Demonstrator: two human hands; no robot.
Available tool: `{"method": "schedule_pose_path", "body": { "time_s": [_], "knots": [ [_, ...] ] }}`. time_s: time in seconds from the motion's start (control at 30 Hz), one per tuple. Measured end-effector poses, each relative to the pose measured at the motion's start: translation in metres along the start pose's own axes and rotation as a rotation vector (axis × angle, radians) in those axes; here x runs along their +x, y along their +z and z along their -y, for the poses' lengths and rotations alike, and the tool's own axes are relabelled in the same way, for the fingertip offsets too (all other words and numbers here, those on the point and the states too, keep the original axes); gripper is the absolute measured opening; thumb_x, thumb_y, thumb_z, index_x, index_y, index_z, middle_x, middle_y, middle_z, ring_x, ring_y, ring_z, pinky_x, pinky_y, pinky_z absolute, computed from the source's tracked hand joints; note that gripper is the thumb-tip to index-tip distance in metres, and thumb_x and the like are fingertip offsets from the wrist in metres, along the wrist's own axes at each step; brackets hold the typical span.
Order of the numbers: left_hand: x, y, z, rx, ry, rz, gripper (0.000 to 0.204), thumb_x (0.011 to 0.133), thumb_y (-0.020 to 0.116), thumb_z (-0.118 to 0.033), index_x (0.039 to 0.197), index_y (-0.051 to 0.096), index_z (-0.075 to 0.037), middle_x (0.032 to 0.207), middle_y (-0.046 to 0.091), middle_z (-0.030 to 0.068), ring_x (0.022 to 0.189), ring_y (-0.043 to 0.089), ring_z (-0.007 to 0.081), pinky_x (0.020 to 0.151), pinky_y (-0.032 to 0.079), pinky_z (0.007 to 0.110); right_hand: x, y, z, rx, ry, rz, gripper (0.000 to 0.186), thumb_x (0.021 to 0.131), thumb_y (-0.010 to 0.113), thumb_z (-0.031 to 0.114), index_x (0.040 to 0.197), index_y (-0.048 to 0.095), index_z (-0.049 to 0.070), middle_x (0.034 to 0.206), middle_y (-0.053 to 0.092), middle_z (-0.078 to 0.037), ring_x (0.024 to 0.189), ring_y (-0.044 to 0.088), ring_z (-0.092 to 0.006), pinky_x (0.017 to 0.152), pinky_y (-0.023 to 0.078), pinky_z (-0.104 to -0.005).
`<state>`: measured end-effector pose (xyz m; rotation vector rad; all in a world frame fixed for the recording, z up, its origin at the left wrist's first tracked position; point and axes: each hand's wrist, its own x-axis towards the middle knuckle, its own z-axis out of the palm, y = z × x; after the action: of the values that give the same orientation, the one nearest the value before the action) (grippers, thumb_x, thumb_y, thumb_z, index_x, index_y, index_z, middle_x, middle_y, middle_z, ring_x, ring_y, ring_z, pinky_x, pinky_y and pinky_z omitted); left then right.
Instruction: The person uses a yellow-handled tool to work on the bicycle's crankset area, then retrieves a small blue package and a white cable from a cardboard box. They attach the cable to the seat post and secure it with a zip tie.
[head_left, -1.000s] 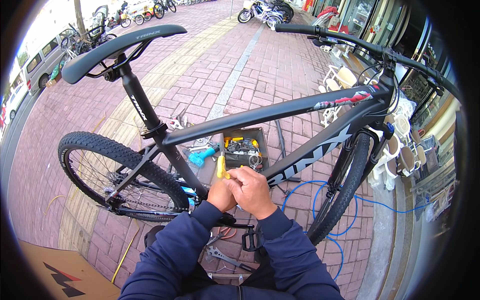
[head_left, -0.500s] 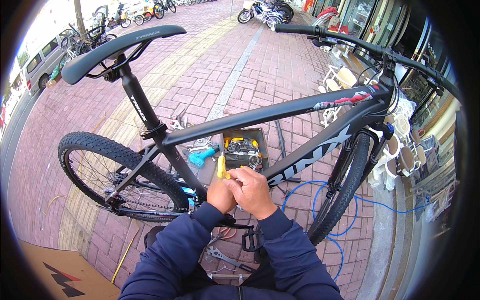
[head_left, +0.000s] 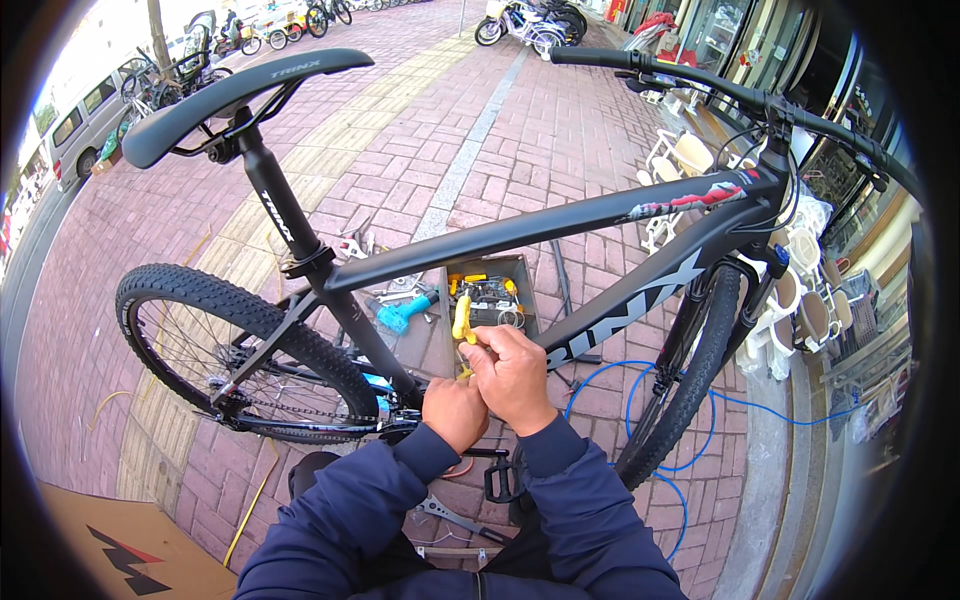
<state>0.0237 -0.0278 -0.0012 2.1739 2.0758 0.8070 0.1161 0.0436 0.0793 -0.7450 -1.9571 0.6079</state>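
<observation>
My right hand (head_left: 512, 380) is closed on a yellow tool (head_left: 462, 318), whose upper piece stands above the thumb and forefinger. My left hand (head_left: 452, 410) is closed just below and to the left, with a lower yellow part of the tool showing at its top; its fingertips are hidden. Both are in front of a black bicycle (head_left: 470, 238), by its lower frame and crank area. An open metal toolbox (head_left: 522, 280) full of small tools lies on the paving behind them. A blue power tool (head_left: 393, 316) rests left of the box.
A cardboard box (head_left: 110, 540) is at lower left. A blue hose (head_left: 683, 520) loops across the paving. A large wrench (head_left: 450, 517) lies between my legs. Several white child seats (head_left: 800, 290) line the shop front. A van (head_left: 80, 130) and parked bikes (head_left: 525, 30) stand farther back.
My right hand has moved slightly up and right, raising the yellow tool's upper piece. My left hand has shifted a little down and right, so more yellow shows between the hands.
</observation>
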Motion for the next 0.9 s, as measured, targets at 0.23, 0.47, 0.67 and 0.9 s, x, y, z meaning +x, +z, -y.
{"method": "schedule_pose_path", "body": {
  "time_s": [0.23,0.47,0.67,0.9],
  "knots": [
    [0.013,-0.028,-0.007,-0.187,-0.25,0.009,0.017,0.083,0.066,-0.024,0.078,0.066,-0.008,0.073,0.068,0.0141,0.069,0.068,0.0352,0.064,0.052,0.047,0.002,-0.004,0.0,-0.007,0.026,-0.026,0.016,0.083,0.076,0.005,0.096,0.07,-0.001,0.083,0.068,-0.015,0.068,0.068,-0.0264,0.06,0.053,-0.0339],
    [0.025,-0.037,-0.001,-0.701,-0.316,-0.161,0.018,0.09,0.065,-0.008,0.106,0.065,-0.001,0.093,0.07,0.0194,0.088,0.069,0.0356,0.077,0.054,0.041,0.003,-0.008,-0.005,-0.041,0.071,-0.038,0.015,0.084,0.074,0.006,0.096,0.07,-0.002,0.083,0.069,-0.015,0.067,0.068,-0.0258,0.06,0.053,-0.0336],
    [0.023,-0.026,-0.003,-0.932,-0.198,-0.077,0.022,0.087,0.063,-0.004,0.108,0.064,0.001,0.094,0.07,0.0219,0.091,0.069,0.0389,0.079,0.054,0.042,0.0,-0.005,-0.004,-0.013,0.096,0.024,0.015,0.084,0.074,0.007,0.096,0.07,-0.001,0.083,0.068,-0.014,0.068,0.068,-0.0267,0.061,0.053,-0.0355],
    [0.028,-0.016,0.004,-0.654,-0.11,-0.02,0.021,0.085,0.065,-0.01,0.104,0.067,-0.003,0.095,0.07,0.0226,0.092,0.068,0.0416,0.076,0.054,0.044,-0.003,-0.003,-0.001,-0.051,0.062,0.131,0.015,0.082,0.074,0.012,0.095,0.07,0.006,0.089,0.069,-0.011,0.081,0.068,-0.0322,0.071,0.054,-0.0406]
  ]
}}
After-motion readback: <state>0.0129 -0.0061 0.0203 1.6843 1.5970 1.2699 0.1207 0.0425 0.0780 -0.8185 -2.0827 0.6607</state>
